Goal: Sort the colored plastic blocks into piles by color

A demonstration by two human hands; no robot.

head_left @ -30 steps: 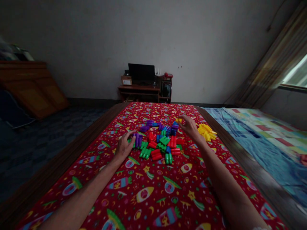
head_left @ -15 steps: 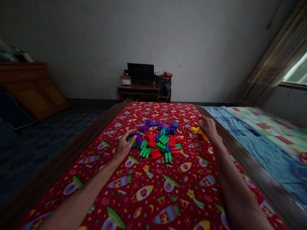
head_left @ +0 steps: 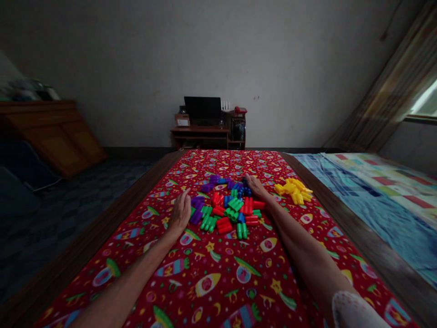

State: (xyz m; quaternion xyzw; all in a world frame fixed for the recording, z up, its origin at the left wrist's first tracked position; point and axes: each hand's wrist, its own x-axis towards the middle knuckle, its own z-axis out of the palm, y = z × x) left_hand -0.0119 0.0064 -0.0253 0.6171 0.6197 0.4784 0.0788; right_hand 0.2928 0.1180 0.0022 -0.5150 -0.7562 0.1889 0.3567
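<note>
A loose pile of plastic building blocks in several colours lies mid-table. My left hand point(head_left: 181, 212) rests at the pile's left edge, fingers stretched out, beside the purple blocks point(head_left: 196, 212). On the far right side of the pile, my right hand point(head_left: 256, 187) lies against the dark blue blocks point(head_left: 243, 189). Its fingers look stretched out and are partly hidden. Between the hands are green blocks point(head_left: 234, 208) and red blocks point(head_left: 224, 225). More purple blocks point(head_left: 214, 180) sit at the back. Apart from the pile, a yellow heap of blocks point(head_left: 295, 190) lies to the right.
A red patterned cloth point(head_left: 235, 291) covers the table, whose dark wooden edge point(head_left: 344, 232) shows on the right. Beyond it is a bed with a blue cover point(head_left: 385, 218). A desk with a monitor point(head_left: 203, 109) stands by the far wall; a wooden cabinet point(head_left: 56, 136) is at left.
My right hand has left the yellow blocks and moved left to the blue ones, which now sit closer in. My left hand has turned, its fingers now straighter beside the purple blocks.
</note>
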